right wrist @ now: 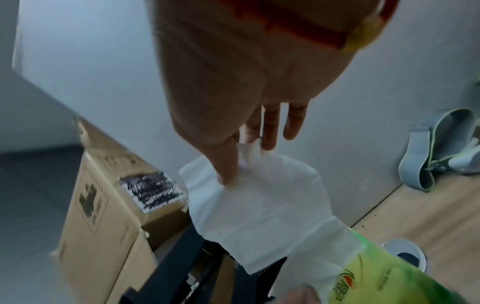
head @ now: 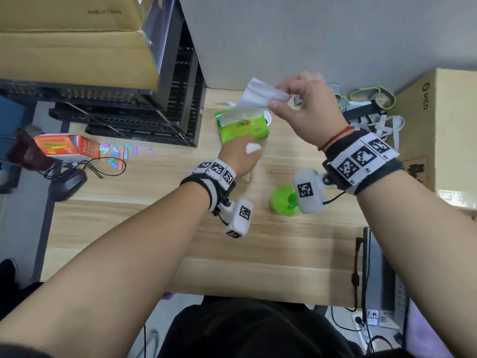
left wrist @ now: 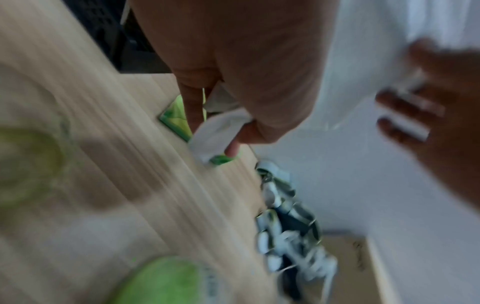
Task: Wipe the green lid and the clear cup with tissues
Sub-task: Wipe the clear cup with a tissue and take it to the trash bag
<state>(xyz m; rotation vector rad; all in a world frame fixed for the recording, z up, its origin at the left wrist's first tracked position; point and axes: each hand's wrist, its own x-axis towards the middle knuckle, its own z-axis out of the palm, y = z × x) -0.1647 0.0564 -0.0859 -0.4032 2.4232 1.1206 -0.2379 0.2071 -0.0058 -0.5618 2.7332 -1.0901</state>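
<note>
Your right hand (head: pixel 307 107) pinches a tissue (head: pixel 258 95) above the pack (head: pixel 242 127), which your left hand (head: pixel 241 157) grips; the green lid (head: pixel 282 200) sits lower centre, beneath your right wrist, nearer it

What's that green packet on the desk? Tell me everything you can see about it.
The tissue pack is a soft, glossy green plastic packet with an orange and red logo and small print. It lies flat on the wooden desk, its top torn open with white tissue showing. The left hand holds its near edge down while the right hand pinches a white tissue that rises from the opening.
</note>
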